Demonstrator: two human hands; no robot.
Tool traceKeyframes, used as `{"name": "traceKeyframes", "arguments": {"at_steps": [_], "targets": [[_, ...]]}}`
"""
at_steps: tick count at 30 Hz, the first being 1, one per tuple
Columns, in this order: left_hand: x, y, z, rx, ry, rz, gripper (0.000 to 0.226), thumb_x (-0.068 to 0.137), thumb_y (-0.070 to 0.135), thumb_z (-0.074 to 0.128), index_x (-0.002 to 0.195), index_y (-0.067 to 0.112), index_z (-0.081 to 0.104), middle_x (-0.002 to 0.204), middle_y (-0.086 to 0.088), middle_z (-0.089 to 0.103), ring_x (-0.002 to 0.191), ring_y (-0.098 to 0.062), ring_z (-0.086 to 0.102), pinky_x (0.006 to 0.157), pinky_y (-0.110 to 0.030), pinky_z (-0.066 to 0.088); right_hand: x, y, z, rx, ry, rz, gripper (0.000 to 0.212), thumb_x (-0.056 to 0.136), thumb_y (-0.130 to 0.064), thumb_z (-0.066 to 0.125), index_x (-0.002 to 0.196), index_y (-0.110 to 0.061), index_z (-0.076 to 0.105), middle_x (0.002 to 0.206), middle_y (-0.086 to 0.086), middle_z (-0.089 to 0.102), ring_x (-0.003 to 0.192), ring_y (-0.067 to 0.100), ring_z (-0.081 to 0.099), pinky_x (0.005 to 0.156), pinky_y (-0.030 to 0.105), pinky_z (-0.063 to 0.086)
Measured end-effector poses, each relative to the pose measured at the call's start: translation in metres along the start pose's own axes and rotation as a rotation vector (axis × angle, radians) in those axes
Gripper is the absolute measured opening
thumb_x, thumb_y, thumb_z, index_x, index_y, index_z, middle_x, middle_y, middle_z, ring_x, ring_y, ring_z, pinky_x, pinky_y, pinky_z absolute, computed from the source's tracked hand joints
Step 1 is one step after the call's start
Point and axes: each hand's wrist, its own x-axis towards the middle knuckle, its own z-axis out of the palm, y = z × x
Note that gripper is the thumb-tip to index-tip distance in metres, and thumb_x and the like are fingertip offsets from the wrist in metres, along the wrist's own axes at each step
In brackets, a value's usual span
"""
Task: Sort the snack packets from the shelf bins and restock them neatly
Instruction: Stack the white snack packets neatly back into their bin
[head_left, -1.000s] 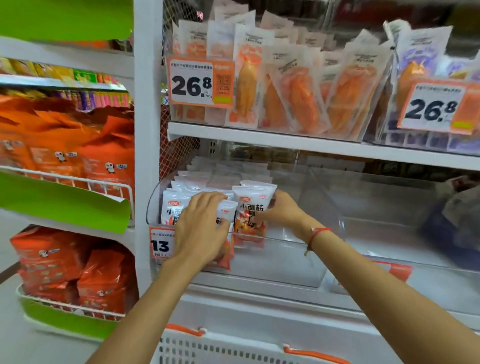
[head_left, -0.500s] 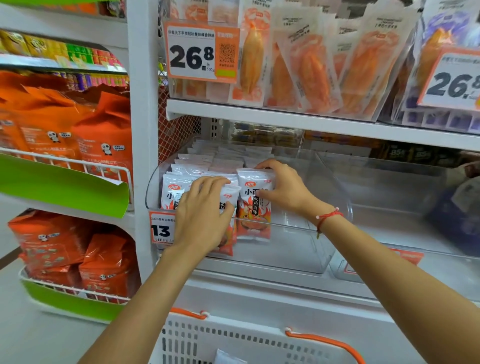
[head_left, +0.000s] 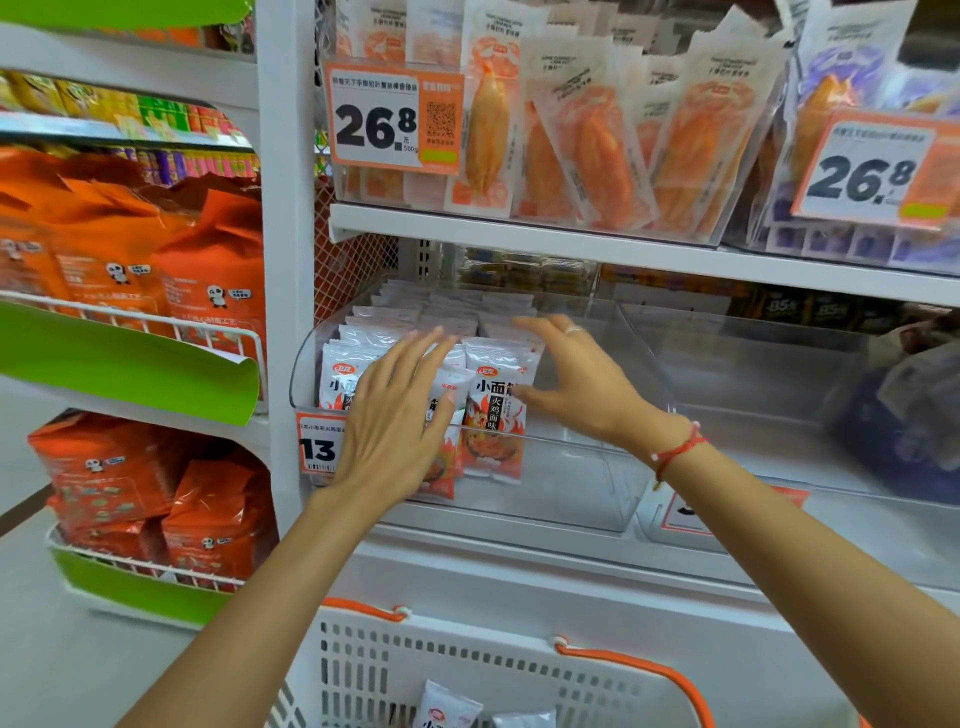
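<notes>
Two hands are reaching into one clear bin (head_left: 597, 483) on the middle shelf. The left hand (head_left: 395, 421) is lying flat, fingers straight and slightly spread, over the front snack packets (head_left: 496, 410); three front packets are showing, with further rows behind, number uncertain. The right hand (head_left: 576, 384) is hovering just right of them, fingers apart, gripping nothing. Below, one white basket (head_left: 519, 670) is holding two more packets. One "13" price tag (head_left: 318, 447) is partly hiding behind the left hand.
</notes>
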Motion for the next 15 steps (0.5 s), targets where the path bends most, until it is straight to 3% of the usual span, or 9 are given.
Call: {"name": "traceKeyframes", "arguments": {"at_steps": [3, 5, 7, 9, 12, 15], "targets": [[-0.025, 0.009, -0.008, -0.049, 0.100, 0.050, 0.046, 0.095, 0.023, 0.047, 0.141, 0.017, 0.045, 0.147, 0.002, 0.042, 0.138, -0.015, 0.033, 0.114, -0.028, 0.019, -0.046, -0.007, -0.010, 0.005, 0.232, -0.139, 0.043, 0.086, -0.026, 0.068, 0.128, -0.025, 0.054, 0.124, -0.005, 0.054, 0.114, 0.015, 0.049, 0.082, 0.034, 0.049], [-0.055, 0.017, -0.010, -0.097, 0.147, 0.025, 0.039, 0.093, 0.021, 0.048, 0.131, 0.016, 0.055, 0.136, 0.003, 0.053, 0.127, -0.015, 0.043, 0.108, -0.025, 0.027, -0.079, -0.008, -0.005, 0.023, 0.245, -0.191, 0.027, 0.088, -0.024, 0.066, 0.114, -0.028, 0.062, 0.107, -0.011, 0.059, 0.099, 0.010, 0.054, 0.072, 0.030, 0.049], [-0.091, 0.019, -0.001, -0.125, 0.120, -0.020, 0.034, 0.093, 0.024, 0.043, 0.121, 0.018, 0.062, 0.124, 0.006, 0.059, 0.117, -0.013, 0.049, 0.100, -0.023, 0.031, -0.109, -0.002, 0.016, 0.056, 0.087, -0.158, 0.021, 0.088, -0.027, 0.064, 0.107, -0.033, 0.063, 0.097, -0.015, 0.062, 0.087, 0.005, 0.057, 0.069, 0.029, 0.050], [-0.133, 0.014, 0.018, -0.150, 0.030, -0.100, 0.034, 0.092, 0.027, 0.040, 0.113, 0.020, 0.066, 0.119, 0.008, 0.061, 0.112, -0.013, 0.050, 0.096, -0.024, 0.033, -0.138, 0.009, 0.048, 0.088, -0.184, -0.076, 0.021, 0.089, -0.031, 0.062, 0.110, -0.034, 0.063, 0.096, -0.015, 0.064, 0.085, 0.005, 0.059, 0.073, 0.031, 0.051], [-0.209, -0.003, 0.057, -0.137, -0.162, -0.283, 0.033, 0.089, 0.028, 0.041, 0.110, 0.023, 0.066, 0.117, 0.007, 0.063, 0.111, -0.017, 0.054, 0.094, -0.036, 0.044, -0.189, 0.031, 0.109, 0.053, -0.507, 0.083, 0.026, 0.093, -0.030, 0.059, 0.119, -0.030, 0.061, 0.110, -0.009, 0.063, 0.099, 0.013, 0.059, 0.085, 0.032, 0.048], [-0.280, -0.026, 0.089, 0.005, -0.428, -0.404, 0.035, 0.082, 0.014, 0.066, 0.117, 0.019, 0.066, 0.126, -0.001, 0.062, 0.114, -0.029, 0.059, 0.094, -0.049, 0.050, -0.247, 0.050, 0.167, 0.027, -0.609, 0.260, 0.034, 0.094, -0.028, 0.056, 0.128, -0.027, 0.055, 0.127, -0.006, 0.059, 0.116, 0.014, 0.054, 0.093, 0.024, 0.041]]}}
